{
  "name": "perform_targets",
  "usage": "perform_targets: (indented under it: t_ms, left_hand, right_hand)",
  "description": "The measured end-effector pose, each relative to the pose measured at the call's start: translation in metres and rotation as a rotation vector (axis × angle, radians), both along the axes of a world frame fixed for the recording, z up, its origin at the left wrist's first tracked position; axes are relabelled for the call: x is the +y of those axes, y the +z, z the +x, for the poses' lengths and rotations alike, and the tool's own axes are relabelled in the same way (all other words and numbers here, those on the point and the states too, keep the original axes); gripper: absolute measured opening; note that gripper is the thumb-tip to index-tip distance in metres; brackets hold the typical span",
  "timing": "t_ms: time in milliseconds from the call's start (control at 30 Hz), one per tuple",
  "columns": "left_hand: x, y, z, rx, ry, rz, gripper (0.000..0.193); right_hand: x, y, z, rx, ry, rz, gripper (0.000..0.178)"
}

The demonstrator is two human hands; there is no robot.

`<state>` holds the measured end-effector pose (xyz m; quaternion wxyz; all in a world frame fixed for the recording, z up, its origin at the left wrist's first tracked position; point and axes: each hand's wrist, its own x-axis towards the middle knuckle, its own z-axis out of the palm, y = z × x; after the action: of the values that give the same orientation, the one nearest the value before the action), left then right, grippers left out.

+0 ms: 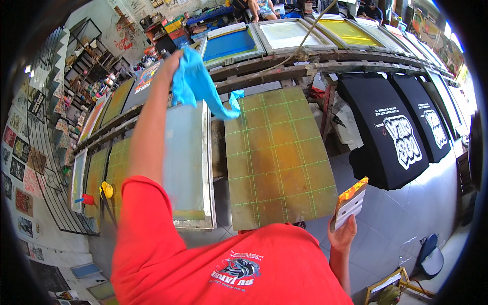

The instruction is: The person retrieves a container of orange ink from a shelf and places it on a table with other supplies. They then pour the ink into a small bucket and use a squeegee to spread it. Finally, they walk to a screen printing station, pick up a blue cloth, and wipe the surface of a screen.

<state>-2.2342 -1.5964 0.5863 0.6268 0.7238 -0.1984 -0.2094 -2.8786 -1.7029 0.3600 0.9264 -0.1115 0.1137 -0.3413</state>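
A light blue cloth (195, 81) hangs from my left hand (175, 60), which is raised with its fingers closed on one end. The cloth's loose end trails across to the far left corner of a brown printing board (279, 157) marked with green grid lines. Low at the right, beside the board's near right corner, my right hand (343, 234) grips a squeegee (349, 206). The squeegee is white with dark holes, and orange and yellow ink coats its upper edge. Left of the board, a framed printing screen (185, 157) lies partly behind my left arm.
Black printed shirts (389, 132) lie on boards at the right. Several screens, one with blue ink (229, 44), line the far rack. A red cup (88, 199) and a yellow object (106, 190) sit at the left. People (256, 9) are at the back.
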Motion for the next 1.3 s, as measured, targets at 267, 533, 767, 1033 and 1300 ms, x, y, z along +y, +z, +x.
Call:
perform_targets:
  t_ms: [267,533,767,1033,1300]
  left_hand:
    - [-0.020,0.035,-0.108,-1.198,-0.277,0.053,0.024]
    - [0.041,-0.223,-0.248,-0.559,-0.721,0.626,0.034]
    - [0.052,-0.265,-0.220,-0.898,0.166,0.480,0.027]
    - [0.063,-0.286,-0.215,-0.580,0.086,0.829,0.018]
    - [0.097,-0.289,-0.245,-0.638,0.258,0.790,0.009]
  right_hand:
    - [0.001,0.002,0.005,0.045,0.006,-0.016,0.043]
    - [0.004,0.007,0.018,0.081,0.093,-0.025,0.043]
    - [0.007,0.002,0.032,0.091,0.121,-0.008,0.042]
    - [0.018,0.003,0.037,0.067,0.130,0.005,0.044]
    - [0.023,0.007,0.049,0.083,0.148,0.037,0.046]
